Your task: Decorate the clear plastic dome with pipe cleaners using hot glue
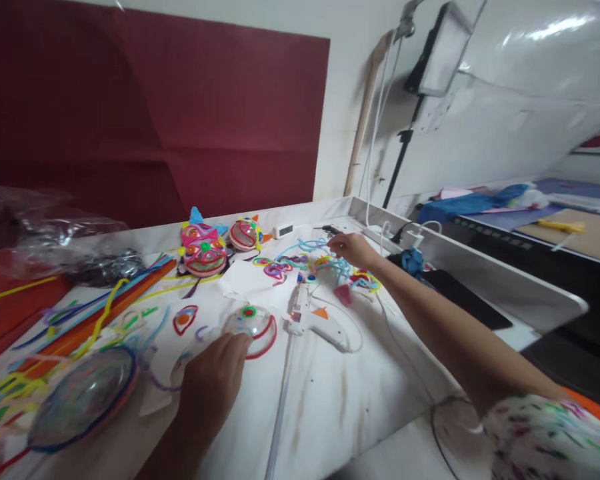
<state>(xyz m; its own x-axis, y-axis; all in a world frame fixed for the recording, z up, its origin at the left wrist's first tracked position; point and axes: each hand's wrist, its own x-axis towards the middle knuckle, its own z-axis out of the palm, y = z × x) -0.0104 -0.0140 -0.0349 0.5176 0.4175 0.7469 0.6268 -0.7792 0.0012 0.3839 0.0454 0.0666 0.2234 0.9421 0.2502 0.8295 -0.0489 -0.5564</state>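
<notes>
My left hand [215, 377] is closed on the lower edge of a clear plastic dome [247, 322], which carries a green and red round piece and a red curved strip. My right hand [349, 249] reaches to the back of the table, over a pile of coloured pipe-cleaner shapes [325, 263]. Its fingers are bent together, and anything between them is too small to make out. A white glue gun [325, 327] lies between the hands, with a glue stick in its rear. An orange triangle [321, 312] is beside it.
Decorated fish-like domes [203, 257] stand at the back left. A larger clear dome [85, 400] and bundled pipe cleaners [100, 313] lie at the left. The table has a raised rim [470, 273]; a black tablet-like slab [465, 299] and cables are at the right.
</notes>
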